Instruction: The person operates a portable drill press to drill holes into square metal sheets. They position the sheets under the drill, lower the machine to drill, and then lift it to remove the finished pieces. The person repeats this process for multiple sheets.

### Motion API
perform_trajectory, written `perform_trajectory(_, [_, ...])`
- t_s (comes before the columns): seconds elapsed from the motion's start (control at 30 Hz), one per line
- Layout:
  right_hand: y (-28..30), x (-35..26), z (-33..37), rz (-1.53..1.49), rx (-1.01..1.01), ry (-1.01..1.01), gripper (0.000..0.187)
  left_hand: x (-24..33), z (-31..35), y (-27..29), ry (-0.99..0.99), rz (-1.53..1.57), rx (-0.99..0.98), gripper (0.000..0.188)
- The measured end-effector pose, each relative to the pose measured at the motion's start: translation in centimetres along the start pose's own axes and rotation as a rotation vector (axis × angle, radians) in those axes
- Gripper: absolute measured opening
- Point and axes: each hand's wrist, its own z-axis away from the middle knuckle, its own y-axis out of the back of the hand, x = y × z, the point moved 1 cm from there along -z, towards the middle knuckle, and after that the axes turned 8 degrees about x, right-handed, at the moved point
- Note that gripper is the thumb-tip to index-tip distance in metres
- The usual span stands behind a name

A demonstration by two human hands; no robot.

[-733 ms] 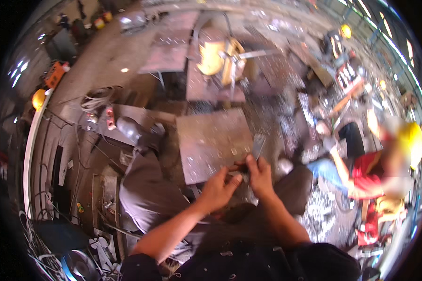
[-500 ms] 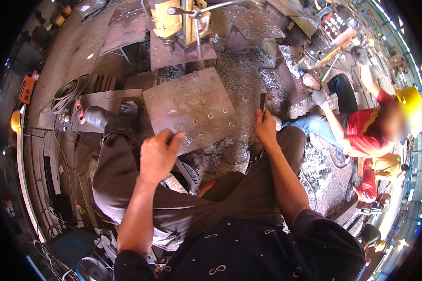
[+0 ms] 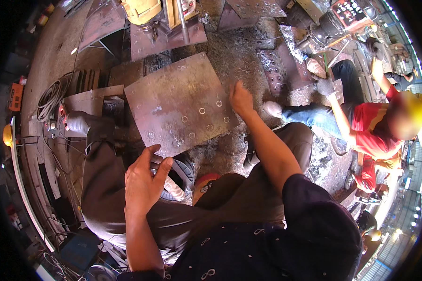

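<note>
A flat steel plate [image 3: 173, 98] with several small round rings marked along its right and near parts lies in front of me, over the ground. My left hand [image 3: 145, 180] is at its near left corner, thumb and fingers apart, with no held thing visible. Beside the plate's right edge is my right hand [image 3: 242, 100], its fingers curled closed. Whatever that hand grips is hidden or blurred against the dark ground. Under the plate's near edge, a dark ribbed round thing [image 3: 185, 173] shows partly.
A yellow drilling machine [image 3: 143, 11] stands on a plate beyond. On the right sits a person in a red shirt [image 3: 370, 136] and yellow helmet, legs stretched toward me. Coiled cable [image 3: 51, 100] and an orange box [image 3: 16, 97] lie left. Metal shavings cover the ground.
My right hand has moved left and up toward the plate's right edge; the dark flat bar it held no longer shows clearly. My left hand has lowered slightly, with its fingers spread wider.
</note>
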Motion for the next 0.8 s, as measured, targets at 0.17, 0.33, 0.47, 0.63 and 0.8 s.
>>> perform_trajectory(0.17, [-0.4,0.7,-2.0,0.060,-0.117,-0.065,0.040,-1.1,-0.3,-0.1,0.057,0.039,0.045,0.047])
perform_trajectory(0.33, [5.9,-6.6,-4.8,-0.256,0.233,-0.146,0.038,0.4,-0.2,0.0,0.101,-0.004,0.012,0.046])
perform_trajectory(0.47, [-1.3,3.0,-3.4,-0.022,-0.149,0.059,0.038,0.7,-0.9,-0.6,0.025,0.035,-0.021,0.046])
perform_trajectory(0.63, [3.0,-4.5,-7.5,-0.118,0.133,-0.054,0.046,-0.5,0.2,-0.1,0.079,0.006,0.023,0.048])
perform_trajectory(0.8, [5.0,-5.5,-8.6,-0.225,0.350,-0.185,0.047,0.7,-0.3,0.0,0.102,0.006,-0.037,0.048])
